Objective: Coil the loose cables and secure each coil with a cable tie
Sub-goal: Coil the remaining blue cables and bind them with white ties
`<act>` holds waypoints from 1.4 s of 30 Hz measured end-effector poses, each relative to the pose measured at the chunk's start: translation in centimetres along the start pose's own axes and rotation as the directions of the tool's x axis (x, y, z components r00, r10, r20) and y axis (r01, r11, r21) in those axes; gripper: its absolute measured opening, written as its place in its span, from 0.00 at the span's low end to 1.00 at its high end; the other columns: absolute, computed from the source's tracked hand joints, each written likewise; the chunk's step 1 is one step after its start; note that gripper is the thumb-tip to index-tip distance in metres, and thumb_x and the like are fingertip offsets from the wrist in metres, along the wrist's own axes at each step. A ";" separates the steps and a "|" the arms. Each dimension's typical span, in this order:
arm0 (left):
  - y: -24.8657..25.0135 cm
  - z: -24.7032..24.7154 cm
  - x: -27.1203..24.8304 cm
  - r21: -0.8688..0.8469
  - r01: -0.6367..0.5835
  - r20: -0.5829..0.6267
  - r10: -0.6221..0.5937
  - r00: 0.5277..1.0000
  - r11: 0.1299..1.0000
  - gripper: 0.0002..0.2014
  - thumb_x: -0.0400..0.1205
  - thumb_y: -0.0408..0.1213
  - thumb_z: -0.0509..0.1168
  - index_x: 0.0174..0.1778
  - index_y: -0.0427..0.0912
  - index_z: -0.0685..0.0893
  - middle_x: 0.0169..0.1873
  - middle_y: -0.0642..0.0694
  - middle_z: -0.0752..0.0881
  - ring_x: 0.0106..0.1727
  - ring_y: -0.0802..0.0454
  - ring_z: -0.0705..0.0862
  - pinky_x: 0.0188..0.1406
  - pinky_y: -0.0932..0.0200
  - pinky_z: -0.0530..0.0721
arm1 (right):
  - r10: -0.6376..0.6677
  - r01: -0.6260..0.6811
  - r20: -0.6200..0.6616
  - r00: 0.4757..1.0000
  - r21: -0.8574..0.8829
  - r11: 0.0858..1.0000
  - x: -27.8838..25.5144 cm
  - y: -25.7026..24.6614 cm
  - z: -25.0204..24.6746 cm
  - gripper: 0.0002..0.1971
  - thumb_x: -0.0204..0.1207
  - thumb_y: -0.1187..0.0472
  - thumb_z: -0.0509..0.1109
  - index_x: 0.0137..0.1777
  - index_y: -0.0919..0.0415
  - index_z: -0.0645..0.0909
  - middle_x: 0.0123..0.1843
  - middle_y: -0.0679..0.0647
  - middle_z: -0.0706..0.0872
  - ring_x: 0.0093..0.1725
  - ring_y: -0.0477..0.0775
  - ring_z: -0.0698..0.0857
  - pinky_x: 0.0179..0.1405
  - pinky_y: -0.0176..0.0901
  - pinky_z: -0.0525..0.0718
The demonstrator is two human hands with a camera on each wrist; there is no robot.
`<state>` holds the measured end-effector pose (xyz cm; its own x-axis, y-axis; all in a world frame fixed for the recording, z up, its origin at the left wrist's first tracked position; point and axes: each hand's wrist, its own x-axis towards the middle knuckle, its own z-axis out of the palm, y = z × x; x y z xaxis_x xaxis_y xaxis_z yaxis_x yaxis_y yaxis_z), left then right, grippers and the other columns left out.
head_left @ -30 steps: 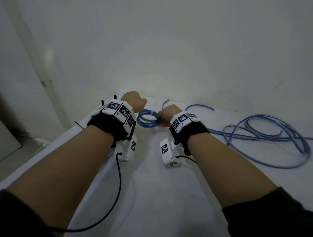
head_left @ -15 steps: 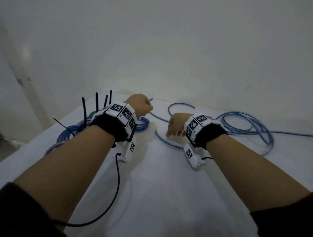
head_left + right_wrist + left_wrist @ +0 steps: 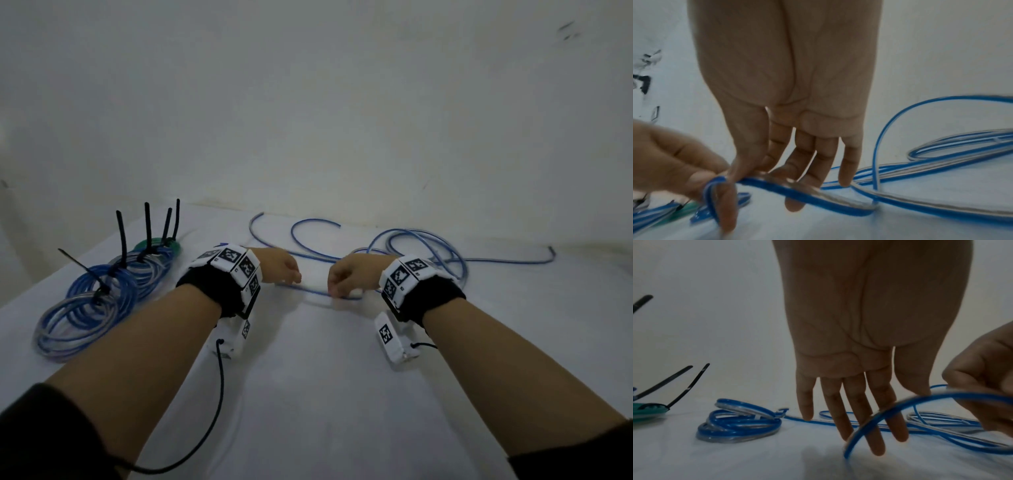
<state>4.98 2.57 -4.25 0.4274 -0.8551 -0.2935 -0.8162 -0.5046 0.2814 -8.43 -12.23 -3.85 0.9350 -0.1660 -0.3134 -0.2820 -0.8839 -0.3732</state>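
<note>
Head view shows the left hand (image 3: 279, 265) and right hand (image 3: 349, 274) each pinching one stretch of the loose blue cable (image 3: 310, 291) low over the table (image 3: 325, 394), probably to start a fresh loop, while tied coils (image 3: 102, 298) sit aside left.

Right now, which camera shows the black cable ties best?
The head view: all five black cable ties stand up from the tied coils at the table's left. The left wrist view catches only three tails at its left edge. The right wrist view shows blurred coils low on the left, no clear tie.
</note>
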 end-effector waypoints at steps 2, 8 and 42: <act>0.6 0.4 -0.3 -0.073 -0.035 0.026 0.037 0.999 0.997 0.17 0.87 0.45 0.53 0.60 0.42 0.83 0.59 0.47 0.85 0.56 0.56 0.78 0.58 0.65 0.69 | 0.000 0.007 -0.087 0.996 0.084 0.996 -1.1 0.9 -0.5 0.05 0.79 0.58 0.66 0.41 0.51 0.79 0.39 0.46 0.86 0.39 0.41 0.82 0.42 0.33 0.77; 2.7 0.1 -0.2 -0.334 -0.222 -0.198 0.162 0.967 0.916 0.12 0.87 0.36 0.53 0.41 0.43 0.79 0.40 0.44 0.87 0.37 0.63 0.84 0.45 0.65 0.77 | 0.024 0.117 -0.372 0.928 0.351 0.929 -3.4 3.1 -1.2 0.03 0.81 0.65 0.63 0.46 0.60 0.75 0.35 0.54 0.83 0.35 0.52 0.82 0.43 0.44 0.80; 12.1 -4.1 -2.2 -0.789 -0.592 -0.586 0.086 0.806 0.164 0.14 0.87 0.29 0.45 0.45 0.41 0.75 0.30 0.46 0.74 0.29 0.55 0.68 0.30 0.64 0.67 | 0.439 0.202 -0.772 0.460 0.572 0.795 -6.6 4.3 -2.1 0.08 0.82 0.70 0.57 0.48 0.64 0.77 0.35 0.58 0.81 0.29 0.50 0.76 0.19 0.25 0.71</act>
<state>-4.25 -2.15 3.54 0.5017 -0.8023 0.3234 -0.0801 0.3292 0.9409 -15.36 -15.85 -1.60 0.4725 -0.8017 0.3662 -0.1581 -0.4858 -0.8597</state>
